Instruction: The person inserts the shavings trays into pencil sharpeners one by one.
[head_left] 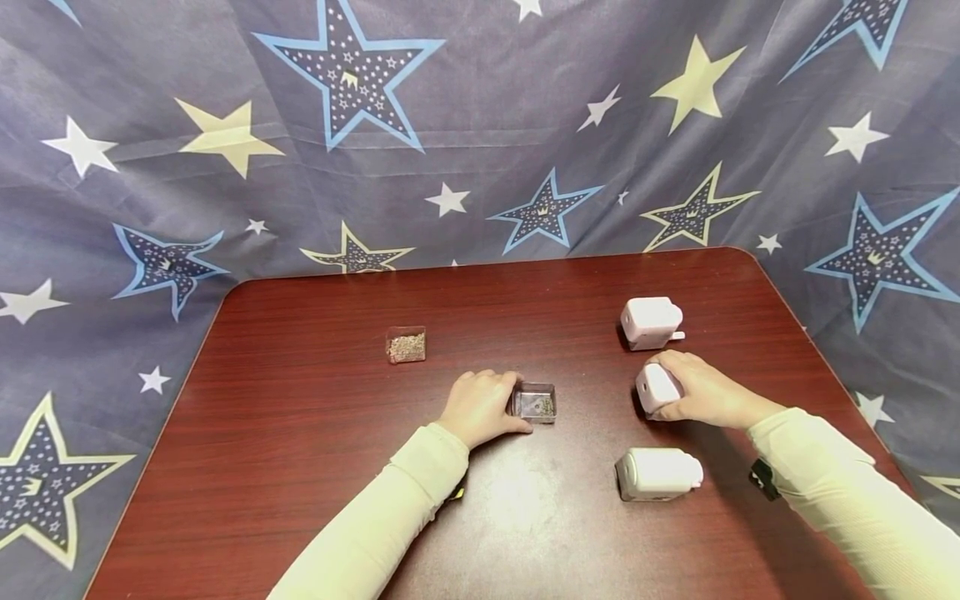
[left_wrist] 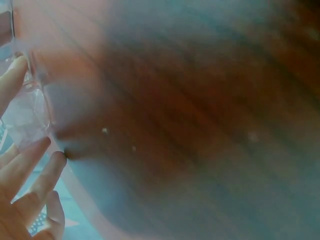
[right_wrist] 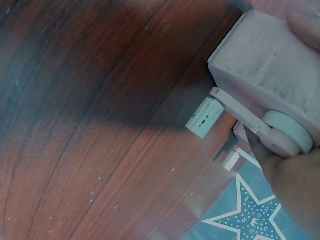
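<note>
My left hand (head_left: pixel 480 408) holds a small clear plastic tray (head_left: pixel 546 418) by its left side, thumb at the near corner and fingers at the far one. Some greenish bits lie inside it. In the left wrist view, fingertips (left_wrist: pixel 37 157) touch the clear wall (left_wrist: pixel 30 112). With my right hand (head_left: pixel 697 390) I grip a pink pencil sharpener (head_left: pixel 657 388), fingers over the far side and thumb on the near side. Its crank with a pale knob (right_wrist: pixel 205 117) shows in the right wrist view. The sharpener's underside is hidden.
A second pink sharpener (head_left: pixel 651 321) lies behind the held one, and a whitish sharpener (head_left: pixel 658 473) lies nearer me. At the left, another clear tray (head_left: pixel 390 340) holds brownish bits. The star-patterned cloth (head_left: pixel 480 133) hangs behind the wooden table (head_left: pixel 300 467).
</note>
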